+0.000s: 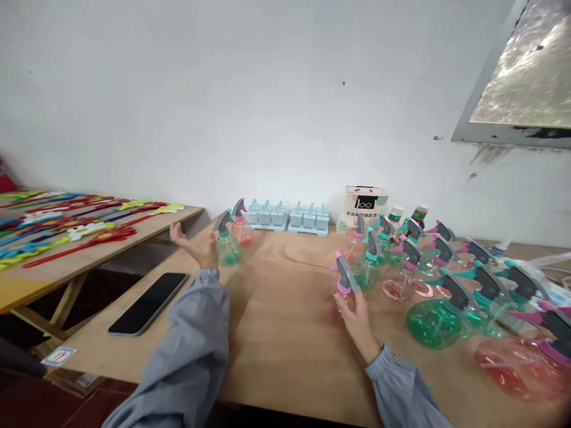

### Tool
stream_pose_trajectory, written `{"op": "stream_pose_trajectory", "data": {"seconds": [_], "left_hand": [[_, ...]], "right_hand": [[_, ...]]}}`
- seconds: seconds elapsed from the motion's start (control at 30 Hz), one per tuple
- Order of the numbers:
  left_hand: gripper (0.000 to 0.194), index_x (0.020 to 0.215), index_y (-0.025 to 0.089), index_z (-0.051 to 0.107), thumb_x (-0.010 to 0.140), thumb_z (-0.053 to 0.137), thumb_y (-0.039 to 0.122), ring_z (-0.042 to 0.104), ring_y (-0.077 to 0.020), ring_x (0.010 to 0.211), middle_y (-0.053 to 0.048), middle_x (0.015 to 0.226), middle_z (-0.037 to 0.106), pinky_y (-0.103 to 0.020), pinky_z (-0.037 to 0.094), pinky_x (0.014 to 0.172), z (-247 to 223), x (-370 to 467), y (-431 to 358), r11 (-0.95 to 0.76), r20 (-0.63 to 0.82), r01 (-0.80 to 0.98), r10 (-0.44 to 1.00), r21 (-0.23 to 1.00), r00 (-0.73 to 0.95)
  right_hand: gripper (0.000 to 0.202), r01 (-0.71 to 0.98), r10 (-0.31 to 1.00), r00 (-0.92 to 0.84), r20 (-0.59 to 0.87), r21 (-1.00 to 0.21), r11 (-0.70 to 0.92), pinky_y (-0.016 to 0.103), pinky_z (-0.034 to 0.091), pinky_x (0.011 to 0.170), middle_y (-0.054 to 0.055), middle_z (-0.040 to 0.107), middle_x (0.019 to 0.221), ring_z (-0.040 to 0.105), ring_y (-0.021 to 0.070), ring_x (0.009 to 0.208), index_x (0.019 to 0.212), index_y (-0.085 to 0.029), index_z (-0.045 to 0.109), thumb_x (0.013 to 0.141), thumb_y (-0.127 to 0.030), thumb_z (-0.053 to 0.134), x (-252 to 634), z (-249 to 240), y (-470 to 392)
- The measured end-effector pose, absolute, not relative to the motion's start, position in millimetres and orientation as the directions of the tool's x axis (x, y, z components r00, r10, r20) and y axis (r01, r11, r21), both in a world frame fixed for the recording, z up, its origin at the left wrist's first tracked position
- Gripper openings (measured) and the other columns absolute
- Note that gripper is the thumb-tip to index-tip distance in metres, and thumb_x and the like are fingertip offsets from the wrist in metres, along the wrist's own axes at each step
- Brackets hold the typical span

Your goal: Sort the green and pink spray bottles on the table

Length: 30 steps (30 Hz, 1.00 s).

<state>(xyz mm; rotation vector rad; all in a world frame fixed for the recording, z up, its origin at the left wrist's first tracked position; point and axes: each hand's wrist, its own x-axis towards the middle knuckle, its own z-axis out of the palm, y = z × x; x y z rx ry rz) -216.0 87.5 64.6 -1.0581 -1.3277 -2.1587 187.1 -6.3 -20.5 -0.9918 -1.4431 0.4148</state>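
My right hand (354, 315) is wrapped around a clear pink spray bottle (343, 282) with a grey trigger head, standing on the wooden table (276, 333). My left hand (196, 245) hovers open, fingers apart, just left of a green spray bottle (228, 242) at the table's far left corner. A pink spray bottle (242, 226) stands right behind that green one. Both my arms wear grey sleeves.
Several more green and pink spray bottles (439, 312) crowd the right side of the table. A black phone (148, 303) lies near the left edge. Light blue ice-pop moulds (289, 217), a small carton (363, 208) and jars line the wall. A second table (66, 238) at left holds colourful sticks.
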Motion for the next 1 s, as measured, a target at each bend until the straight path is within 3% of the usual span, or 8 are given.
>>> {"op": "stream_pose_trajectory", "data": {"seconds": [0.07, 0.13, 0.2, 0.3, 0.47, 0.63, 0.83, 1.0], "left_hand": [[0.091, 0.139, 0.012, 0.037, 0.081, 0.05, 0.081, 0.039, -0.0372, 0.141, -0.022, 0.15, 0.037, -0.055, 0.035, 0.114, 68, -181, 58, -0.535, 0.835, 0.696, 0.032, 0.478, -0.549], [0.074, 0.13, 0.017, 0.048, 0.084, 0.054, 0.074, 0.051, -0.0338, 0.13, -0.016, 0.134, 0.054, -0.054, 0.039, 0.112, 72, -130, 26, -0.654, 0.92, 0.647, 0.253, 0.391, -0.3], [0.071, 0.136, 0.021, 0.048, 0.081, 0.069, 0.061, 0.049, -0.0323, 0.134, -0.015, 0.14, 0.053, -0.053, 0.037, 0.116, 72, -72, -1, -0.708, 0.823, 0.532, 0.566, 0.465, 0.035], [0.104, 0.151, 0.021, 0.031, 0.067, 0.083, 0.053, 0.041, -0.0355, 0.143, -0.019, 0.152, 0.042, -0.054, 0.034, 0.118, 65, 1, -20, -0.644, 0.626, 0.363, 0.758, 0.673, 0.183], [0.074, 0.14, 0.022, 0.048, 0.075, 0.078, 0.04, 0.057, -0.0292, 0.129, -0.016, 0.138, 0.059, -0.048, 0.042, 0.112, 57, 33, 2, -0.489, 0.487, 0.033, 0.871, 0.871, 0.06], [0.056, 0.12, 0.022, 0.063, 0.069, 0.083, 0.035, 0.063, -0.0283, 0.123, -0.011, 0.127, 0.069, -0.039, 0.046, 0.106, 72, -5, 12, -0.265, 0.343, -0.382, 0.927, 0.885, 0.151], [0.043, 0.099, 0.019, 0.069, 0.069, 0.078, 0.048, 0.073, -0.0285, 0.1, -0.008, 0.085, 0.076, -0.027, 0.053, 0.068, 81, -19, 1, 0.002, 0.147, -0.457, 0.945, 0.89, 0.291], [0.04, 0.065, 0.018, 0.062, 0.062, 0.081, 0.052, 0.073, -0.0251, 0.083, -0.002, 0.057, 0.063, -0.028, 0.054, 0.065, 82, -15, 0, -0.042, 0.162, -0.485, 0.965, 0.873, 0.208]], "right_hand": [[0.034, 0.327, 0.77, 0.175, 0.614, -0.774, 0.543, 0.045, 0.055, 0.089, 0.008, 0.069, 0.107, 0.065, 0.0234, 0.096, 0.115, -0.024, 0.057, 0.088, -0.043, 0.063, 184, -26, -5], [0.042, 0.34, 0.764, 0.177, 0.62, -0.767, 0.544, 0.045, 0.054, 0.091, 0.01, 0.065, 0.113, 0.064, 0.024, 0.103, 0.123, -0.024, 0.049, 0.087, -0.042, 0.062, 180, -33, -5], [0.051, 0.351, 0.758, 0.121, 0.641, -0.742, 0.571, 0.044, 0.055, 0.093, 0.013, 0.062, 0.119, 0.064, 0.0242, 0.106, 0.131, -0.022, 0.04, 0.088, -0.039, 0.061, 173, -40, -5], [0.055, 0.4, 0.715, -0.004, 0.699, -0.654, 0.642, 0.047, 0.053, 0.097, 0.016, 0.057, 0.126, 0.062, 0.0267, 0.115, 0.136, -0.02, 0.035, 0.088, -0.035, 0.058, 162, -47, -7], [0.067, 0.441, 0.62, -0.185, 0.763, -0.499, 0.746, 0.051, 0.048, 0.105, 0.019, 0.054, 0.135, 0.055, 0.0314, 0.127, 0.144, -0.018, 0.035, 0.087, -0.04, 0.064, 166, -37, -10], [0.063, 0.56, 0.522, 0.263, 0.811, -0.569, 0.602, 0.056, 0.033, 0.117, 0.016, 0.039, 0.148, 0.04, 0.0287, 0.14, 0.148, -0.023, 0.027, 0.095, -0.044, 0.054, 207, 4, 10], [0.079, 0.621, 0.529, 0.382, 0.758, -0.634, 0.46, 0.057, 0.031, 0.115, 0.022, 0.04, 0.143, 0.038, 0.0331, 0.137, 0.144, -0.016, 0.029, 0.085, -0.058, 0.061, 236, 18, 62], [0.083, 0.614, 0.597, 0.397, 0.697, -0.685, 0.392, 0.059, 0.035, 0.109, 0.026, 0.047, 0.135, 0.045, 0.0371, 0.131, 0.138, -0.009, 0.037, 0.08, -0.063, 0.061, 235, -3, 80]]}}
